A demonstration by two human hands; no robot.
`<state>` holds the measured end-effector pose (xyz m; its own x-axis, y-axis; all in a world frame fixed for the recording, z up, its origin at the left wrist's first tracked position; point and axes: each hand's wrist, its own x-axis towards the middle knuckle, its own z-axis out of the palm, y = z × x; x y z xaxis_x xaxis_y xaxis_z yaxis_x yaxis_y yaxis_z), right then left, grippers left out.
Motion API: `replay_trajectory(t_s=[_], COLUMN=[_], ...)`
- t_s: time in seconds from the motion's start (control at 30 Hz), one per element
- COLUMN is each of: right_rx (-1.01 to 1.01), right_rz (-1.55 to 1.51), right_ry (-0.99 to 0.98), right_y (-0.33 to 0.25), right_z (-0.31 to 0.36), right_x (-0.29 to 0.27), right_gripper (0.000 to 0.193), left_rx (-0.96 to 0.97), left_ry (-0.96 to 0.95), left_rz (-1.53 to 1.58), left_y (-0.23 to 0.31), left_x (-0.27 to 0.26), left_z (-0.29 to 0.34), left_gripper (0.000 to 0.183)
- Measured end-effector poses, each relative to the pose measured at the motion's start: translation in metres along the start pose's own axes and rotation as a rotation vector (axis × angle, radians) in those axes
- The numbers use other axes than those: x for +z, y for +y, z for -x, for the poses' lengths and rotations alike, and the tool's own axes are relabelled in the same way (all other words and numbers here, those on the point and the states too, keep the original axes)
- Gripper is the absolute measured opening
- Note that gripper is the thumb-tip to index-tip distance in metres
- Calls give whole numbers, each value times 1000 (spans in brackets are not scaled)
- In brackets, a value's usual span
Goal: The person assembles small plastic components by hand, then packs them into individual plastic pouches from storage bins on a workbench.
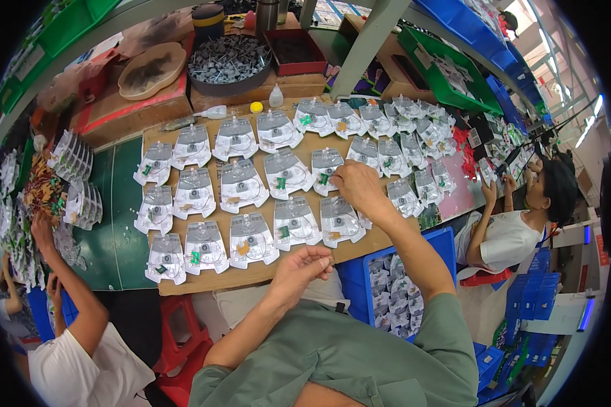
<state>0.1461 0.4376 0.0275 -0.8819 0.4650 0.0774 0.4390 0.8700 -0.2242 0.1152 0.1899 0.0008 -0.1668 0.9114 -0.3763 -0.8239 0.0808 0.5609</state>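
Observation:
Rows of white tapered plastic housings point(243, 183) with grey tops lie on a brown cardboard sheet point(214, 211). Several carry a small green or tan part and a thin looped wire. My right hand point(361, 186) reaches over the rows, its fingers pinched at the edge of one housing point(324, 163) beside its small green part point(323, 179); what the fingertips hold, if anything, is hidden. Below the front row, close to my body, my left hand point(302, 273) has thumb and fingers pressed together. Anything between them is too small to make out.
A dark round tray point(229, 83) of small grey parts with metal shafts stands behind, beside a red bin point(295, 68). A small squeeze bottle point(276, 96) stands behind the housings. A blue crate point(428, 252) of white parts is at my right. Co-workers sit on both sides.

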Motion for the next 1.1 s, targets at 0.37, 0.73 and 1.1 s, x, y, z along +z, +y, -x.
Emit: replay_trajectory(t_s=[0.37, 0.73, 1.1], right_rx=[-10, 129, 45], right_rz=[-325, -789, -128], right_ry=[-13, -128, 88], right_y=[-34, -46, -30], right_z=[75, 149, 114], right_x=[-66, -52, -1], right_gripper=[22, 18, 8], left_rx=[31, -64, -115], left_ry=[49, 33, -11], left_rz=[215, 189, 253], left_y=[0, -24, -22], left_x=[10, 17, 4], left_z=[-4, -11, -8], left_gripper=[23, 26, 30])
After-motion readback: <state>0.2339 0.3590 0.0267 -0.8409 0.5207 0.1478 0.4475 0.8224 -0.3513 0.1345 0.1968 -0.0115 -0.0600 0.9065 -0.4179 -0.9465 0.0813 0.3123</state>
